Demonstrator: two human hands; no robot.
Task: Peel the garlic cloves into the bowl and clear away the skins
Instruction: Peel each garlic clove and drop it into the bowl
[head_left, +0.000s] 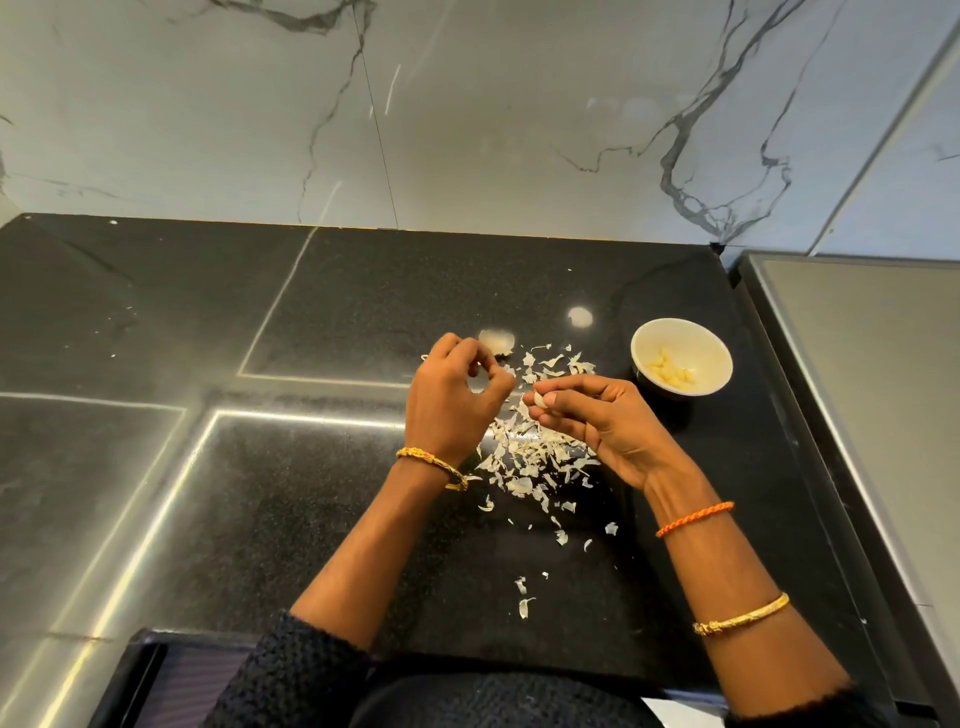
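My right hand (597, 415) pinches a pale garlic clove (539, 399) between thumb and fingertips, above a heap of papery skins (530, 457) on the black counter. My left hand (452, 400) hovers just left of the clove with fingers curled; thumb and fingertips almost meet, and whether a scrap of skin lies between them I cannot tell. A white bowl (714, 353) with several peeled cloves (670, 370) stands to the right of my hands. A piece of garlic bulb remains (497, 340) lies behind my left hand.
Loose skin flakes (524, 605) trail toward the counter's near edge. A grey appliance top (872, 389) borders the counter on the right. A marble wall (467, 130) rises behind the black counter (260, 493).
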